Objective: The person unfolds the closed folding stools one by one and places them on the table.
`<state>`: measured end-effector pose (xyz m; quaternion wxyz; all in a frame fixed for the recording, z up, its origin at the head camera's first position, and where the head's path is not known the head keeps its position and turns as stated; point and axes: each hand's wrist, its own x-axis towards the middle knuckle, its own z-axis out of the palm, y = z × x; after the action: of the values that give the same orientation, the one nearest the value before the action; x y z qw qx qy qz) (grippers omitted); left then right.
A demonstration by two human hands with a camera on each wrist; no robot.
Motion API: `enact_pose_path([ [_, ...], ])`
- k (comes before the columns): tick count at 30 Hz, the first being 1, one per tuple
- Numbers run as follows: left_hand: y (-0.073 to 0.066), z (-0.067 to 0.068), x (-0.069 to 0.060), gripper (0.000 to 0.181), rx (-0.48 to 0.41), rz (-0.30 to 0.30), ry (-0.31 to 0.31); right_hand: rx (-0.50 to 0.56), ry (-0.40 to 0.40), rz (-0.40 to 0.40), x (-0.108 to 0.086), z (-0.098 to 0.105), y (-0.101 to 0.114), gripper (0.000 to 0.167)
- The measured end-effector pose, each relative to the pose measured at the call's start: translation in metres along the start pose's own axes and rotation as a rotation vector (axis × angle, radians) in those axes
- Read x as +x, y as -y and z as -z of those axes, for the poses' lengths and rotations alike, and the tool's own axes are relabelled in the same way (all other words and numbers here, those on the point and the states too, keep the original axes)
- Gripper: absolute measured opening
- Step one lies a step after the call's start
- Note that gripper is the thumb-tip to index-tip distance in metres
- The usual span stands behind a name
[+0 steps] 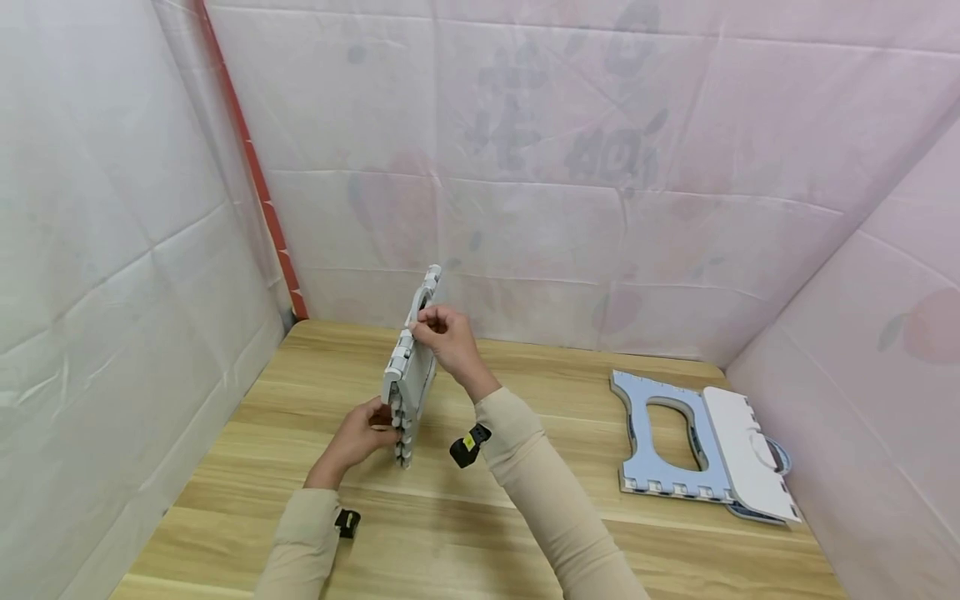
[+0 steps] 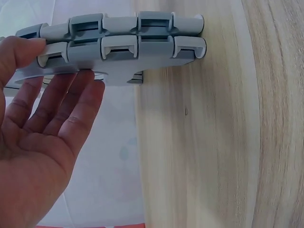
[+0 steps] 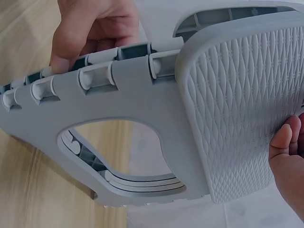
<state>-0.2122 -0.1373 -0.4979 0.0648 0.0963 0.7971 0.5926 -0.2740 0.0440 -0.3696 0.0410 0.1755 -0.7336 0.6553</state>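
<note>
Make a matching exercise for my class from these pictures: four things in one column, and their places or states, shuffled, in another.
Things:
1. Gray folding stool
2. Blue-and-white folding stool
3. Left hand
4. Red strip

Places or states:
A. Gripping a hinged edge
B. Lying folded on the wooden table
C. Running down the left back corner
D. Being held up

Pairs: 1-D, 2-B, 3-A, 4-C

Pale sheeting (image 1: 525,233) (fabric, perhaps) backs a table (image 1: 573,408).

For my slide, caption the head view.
Left hand and right hand hold gray folding step stool; blue and white stool lies on wood-grain table.
</note>
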Motion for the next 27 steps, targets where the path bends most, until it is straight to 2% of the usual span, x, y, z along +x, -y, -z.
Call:
enact_pose_path([
  [8,0.003,0.001,-0.002,0.043,0.007,-0.007,-0.008,0.029,0.007,0.029,-0.015,0.001,0.021,0.019],
  [10,-0.005,0.002,-0.006,0.043,0.017,-0.011,-0.006,0.041,-0.001,0.045,-0.017,0.001,0.023,0.019],
  [13,-0.005,0.004,-0.005,0.043,0.021,-0.018,-0.012,0.060,-0.009,0.062,-0.018,-0.001,0.022,0.020],
  [15,-0.010,0.004,-0.007,0.043,0.020,-0.018,-0.014,0.071,0.005,0.068,-0.018,0.000,0.023,0.021],
  [17,-0.009,0.004,-0.008,0.043,0.013,-0.022,-0.014,0.077,0.024,0.067,-0.020,0.001,0.024,0.022],
  [21,-0.022,0.002,-0.013,0.041,0.008,-0.046,-0.001,0.091,0.094,0.086,-0.030,0.007,0.026,0.031],
  [24,-0.013,0.000,-0.010,0.042,-0.003,-0.040,-0.008,0.108,0.124,0.112,-0.039,0.011,0.025,0.042],
  [27,0.000,-0.003,-0.003,0.045,-0.022,-0.040,-0.020,0.137,0.120,0.126,-0.048,0.015,0.022,0.053],
])
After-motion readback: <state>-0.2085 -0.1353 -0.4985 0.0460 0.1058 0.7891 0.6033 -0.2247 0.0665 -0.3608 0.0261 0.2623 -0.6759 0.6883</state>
